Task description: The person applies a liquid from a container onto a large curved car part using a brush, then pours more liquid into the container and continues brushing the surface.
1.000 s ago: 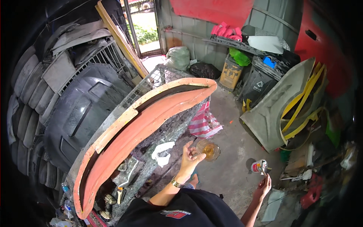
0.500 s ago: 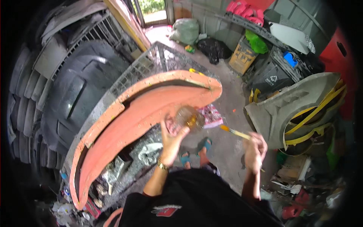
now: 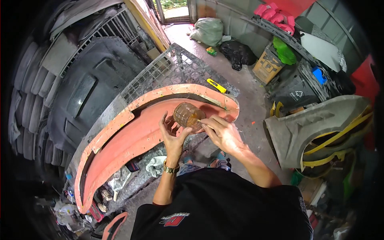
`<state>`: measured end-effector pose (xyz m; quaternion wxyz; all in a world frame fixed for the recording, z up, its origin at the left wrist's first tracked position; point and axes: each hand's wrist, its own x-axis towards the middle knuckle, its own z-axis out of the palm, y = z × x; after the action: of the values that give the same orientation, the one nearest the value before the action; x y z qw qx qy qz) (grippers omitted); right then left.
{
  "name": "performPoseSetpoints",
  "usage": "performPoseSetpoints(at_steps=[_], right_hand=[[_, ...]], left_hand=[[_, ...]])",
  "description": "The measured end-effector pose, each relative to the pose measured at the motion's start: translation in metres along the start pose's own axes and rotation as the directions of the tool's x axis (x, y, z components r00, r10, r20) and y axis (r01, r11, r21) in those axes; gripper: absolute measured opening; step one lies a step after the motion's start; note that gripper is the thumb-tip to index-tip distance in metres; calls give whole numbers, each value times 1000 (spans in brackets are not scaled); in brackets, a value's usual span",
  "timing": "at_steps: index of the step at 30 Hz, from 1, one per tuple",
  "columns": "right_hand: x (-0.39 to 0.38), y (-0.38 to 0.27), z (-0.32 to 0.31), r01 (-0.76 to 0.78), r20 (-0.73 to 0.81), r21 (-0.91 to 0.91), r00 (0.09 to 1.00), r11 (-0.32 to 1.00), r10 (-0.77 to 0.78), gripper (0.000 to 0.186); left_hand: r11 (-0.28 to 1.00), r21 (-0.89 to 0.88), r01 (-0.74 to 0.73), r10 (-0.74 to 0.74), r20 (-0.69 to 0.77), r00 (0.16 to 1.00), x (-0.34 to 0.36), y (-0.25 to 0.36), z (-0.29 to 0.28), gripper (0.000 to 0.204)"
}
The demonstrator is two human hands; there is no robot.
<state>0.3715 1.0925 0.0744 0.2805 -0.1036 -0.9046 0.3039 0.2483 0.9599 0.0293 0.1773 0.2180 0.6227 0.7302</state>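
Left hand (image 3: pixel 174 140) is wrapped round a see-through, ribbed, kinda brownish cup (image 3: pixel 184 115), mouth tipped right; right hand (image 3: pixel 225 135)'s pinching a brush handle (image 3: pixel 199 120) pointing left into it.

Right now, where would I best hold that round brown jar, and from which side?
The jar is probably best gripped around its rounded side wall, coming from the left, where the left hand is. It's tilted, its open mouth toward the right hand, so that should keep fingers clear.
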Motion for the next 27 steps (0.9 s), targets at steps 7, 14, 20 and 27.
performPoseSetpoints(at_steps=[7, 14, 20, 27], right_hand=[[38, 34, 48, -438, 39, 817, 690, 375, 722, 20], [31, 52, 75, -119, -50, 982, 576, 144, 816, 25], [32, 47, 87, -91, -90, 981, 572, 172, 815, 23], [56, 46, 109, -443, -158, 747, 606, 496, 780, 19]], left_hand=[[996, 68, -63, 54, 123, 991, 73, -13, 0, 91], [998, 12, -63, 61, 143, 988, 145, -23, -14, 90], [999, -38, 7, -3, 115, 993, 176, -32, -20, 91], [996, -90, 13, -8, 60, 998, 207, -40, -38, 91]])
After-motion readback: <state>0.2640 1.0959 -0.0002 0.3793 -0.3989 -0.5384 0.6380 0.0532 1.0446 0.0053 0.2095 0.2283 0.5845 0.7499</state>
